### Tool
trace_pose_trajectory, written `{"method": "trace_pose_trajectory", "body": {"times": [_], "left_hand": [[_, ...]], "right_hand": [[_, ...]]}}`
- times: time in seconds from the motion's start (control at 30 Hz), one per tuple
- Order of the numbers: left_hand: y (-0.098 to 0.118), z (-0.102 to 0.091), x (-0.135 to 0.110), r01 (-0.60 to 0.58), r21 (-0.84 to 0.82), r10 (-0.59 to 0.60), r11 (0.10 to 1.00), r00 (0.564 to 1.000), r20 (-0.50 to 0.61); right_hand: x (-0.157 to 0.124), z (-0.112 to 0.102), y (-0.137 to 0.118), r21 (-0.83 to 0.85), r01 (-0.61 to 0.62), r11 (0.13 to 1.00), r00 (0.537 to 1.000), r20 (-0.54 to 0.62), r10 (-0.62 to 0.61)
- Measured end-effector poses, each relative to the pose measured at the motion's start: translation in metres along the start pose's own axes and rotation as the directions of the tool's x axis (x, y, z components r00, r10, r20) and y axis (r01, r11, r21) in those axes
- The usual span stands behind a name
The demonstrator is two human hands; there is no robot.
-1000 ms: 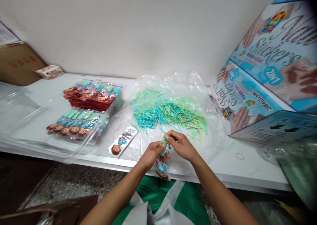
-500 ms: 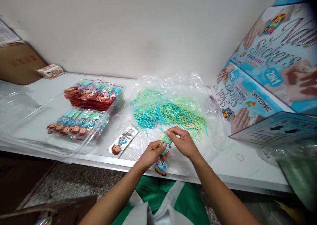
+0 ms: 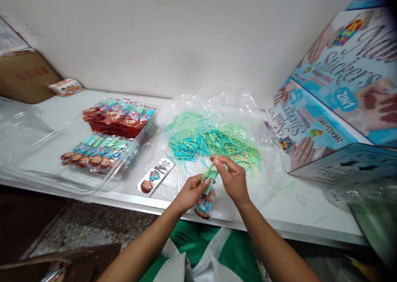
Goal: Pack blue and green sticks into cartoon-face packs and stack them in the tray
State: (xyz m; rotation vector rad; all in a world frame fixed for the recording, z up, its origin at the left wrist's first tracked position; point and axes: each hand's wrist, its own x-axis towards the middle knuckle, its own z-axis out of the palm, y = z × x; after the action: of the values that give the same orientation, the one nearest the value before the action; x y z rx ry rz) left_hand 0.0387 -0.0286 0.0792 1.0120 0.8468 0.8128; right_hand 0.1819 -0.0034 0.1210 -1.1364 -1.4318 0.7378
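Observation:
My left hand [image 3: 192,192] grips a small printed packet [image 3: 203,205] with a cartoon figure on it, near the table's front edge. Several thin green and blue sticks [image 3: 211,175] poke up out of the packet's top. Their upper ends are pinched between the fingers of my right hand [image 3: 231,176], just above and to the right of my left. Behind both hands lies a loose heap of green and blue sticks [image 3: 207,141] on a clear plastic sheet [image 3: 269,149]. A flat packet [image 3: 156,176] of the same print lies left of my hands.
At left, a clear plastic tray [image 3: 105,187] holds stacked filled packets [image 3: 108,127]. A brown carton [image 3: 27,77] and a small box [image 3: 65,87] stand behind it. Large blue printed boxes [image 3: 328,108] fill the right side. A rubber band [image 3: 301,199] lies near the front edge.
My right hand has risen slightly and shifted right, its fingers now pulling at the tops of the sticks, which fan apart more. My left hand keeps its grip on the packet.

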Motion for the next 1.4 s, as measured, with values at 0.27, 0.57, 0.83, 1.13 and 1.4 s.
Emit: {"method": "trace_pose_trajectory", "body": {"times": [0.27, 0.57, 0.83, 1.13, 1.4], "left_hand": [[0.003, -0.010, -0.002, -0.187, 0.020, 0.188, 0.982, 0.981, -0.052], [0.015, -0.014, -0.005, -0.286, 0.065, 0.289, 0.956, 0.956, -0.051], [0.014, -0.021, -0.006, -0.345, 0.106, 0.355, 0.933, 0.931, -0.088], [0.013, -0.028, -0.009, -0.376, 0.162, 0.390, 0.912, 0.919, -0.062], [0.011, -0.024, -0.010, -0.360, 0.076, 0.367, 0.930, 0.922, -0.124]], "right_hand": [[0.009, -0.022, 0.005, 0.128, -0.166, 0.978, 0.984, 0.086, 0.155], [-0.011, -0.015, -0.005, -0.120, 0.005, 0.993, 0.927, 0.374, 0.041], [-0.011, -0.014, -0.008, -0.029, 0.092, 0.995, 0.970, 0.228, -0.083], [-0.004, -0.012, -0.010, -0.029, 0.146, 0.989, 0.957, 0.258, -0.133], [-0.004, -0.005, -0.013, 0.031, 0.022, 0.999, 0.965, 0.261, -0.029]]}}
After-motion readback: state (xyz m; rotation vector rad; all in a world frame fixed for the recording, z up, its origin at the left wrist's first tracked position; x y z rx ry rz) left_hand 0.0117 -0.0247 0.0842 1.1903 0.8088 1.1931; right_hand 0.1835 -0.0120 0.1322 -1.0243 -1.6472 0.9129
